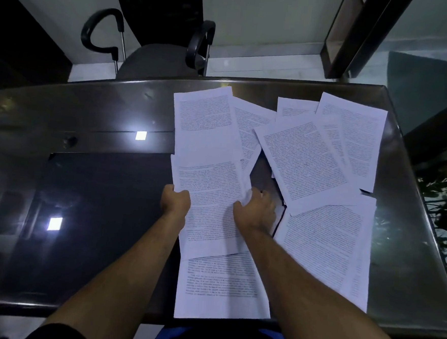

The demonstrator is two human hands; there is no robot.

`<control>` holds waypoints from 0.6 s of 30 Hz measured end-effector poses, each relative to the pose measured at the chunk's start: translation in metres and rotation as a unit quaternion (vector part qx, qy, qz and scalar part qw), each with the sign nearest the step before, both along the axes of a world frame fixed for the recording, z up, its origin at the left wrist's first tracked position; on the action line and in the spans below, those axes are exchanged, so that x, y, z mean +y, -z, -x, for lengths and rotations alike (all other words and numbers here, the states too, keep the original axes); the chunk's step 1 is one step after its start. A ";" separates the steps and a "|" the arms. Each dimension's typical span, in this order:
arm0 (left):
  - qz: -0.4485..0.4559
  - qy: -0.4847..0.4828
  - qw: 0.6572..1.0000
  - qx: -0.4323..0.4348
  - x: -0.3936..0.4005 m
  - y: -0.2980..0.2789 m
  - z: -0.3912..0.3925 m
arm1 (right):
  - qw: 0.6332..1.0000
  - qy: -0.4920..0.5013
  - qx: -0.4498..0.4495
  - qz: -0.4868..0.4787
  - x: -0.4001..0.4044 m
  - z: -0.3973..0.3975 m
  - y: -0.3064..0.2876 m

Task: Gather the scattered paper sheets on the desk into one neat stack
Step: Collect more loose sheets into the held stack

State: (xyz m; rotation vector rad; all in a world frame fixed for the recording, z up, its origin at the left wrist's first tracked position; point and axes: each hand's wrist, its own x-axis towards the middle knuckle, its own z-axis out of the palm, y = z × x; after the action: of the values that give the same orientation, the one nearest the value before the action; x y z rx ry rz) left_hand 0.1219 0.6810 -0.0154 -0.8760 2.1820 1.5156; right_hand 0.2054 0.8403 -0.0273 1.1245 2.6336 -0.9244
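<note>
Several white printed sheets lie scattered over the right half of a dark glossy desk [83, 186]. My left hand [175, 201] grips the left edge of a middle sheet [209, 200], and my right hand [255, 211] pinches its right edge, crumpling the paper a little. Another sheet [222, 288] lies under it at the desk's near edge. One sheet [207, 123] lies beyond it toward the far edge. A tilted sheet [307, 162] overlaps more sheets [356, 141] at the back right, and another sheet [328, 245] lies at the right front.
A black office chair [157, 45] with curved armrests stands behind the far edge of the desk. A dark frame [342, 37] leans at the back right. Green plant leaves [445, 200] show past the desk's right edge. Ceiling lights reflect on the desk's left half.
</note>
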 end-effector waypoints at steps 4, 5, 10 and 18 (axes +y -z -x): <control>-0.026 0.013 0.999 -0.019 -0.021 -0.004 0.002 | 0.999 -0.021 0.031 0.035 -0.011 0.004 -0.007; -0.033 0.016 0.999 -0.031 -0.026 -0.003 0.003 | 0.996 -0.017 0.046 0.075 -0.014 0.007 -0.008; -0.068 0.033 0.991 -0.109 -0.051 0.004 0.004 | 0.972 0.008 0.090 0.217 -0.041 0.012 0.001; -0.079 -0.002 0.994 -0.074 -0.099 -0.026 0.014 | 0.957 0.087 0.083 0.263 -0.075 0.006 0.001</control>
State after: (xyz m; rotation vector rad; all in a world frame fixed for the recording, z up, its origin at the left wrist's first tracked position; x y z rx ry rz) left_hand 0.1074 0.5822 0.0109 -0.9098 1.9286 1.5485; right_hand 0.1995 0.7652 -0.0286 1.1783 2.2005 -1.6922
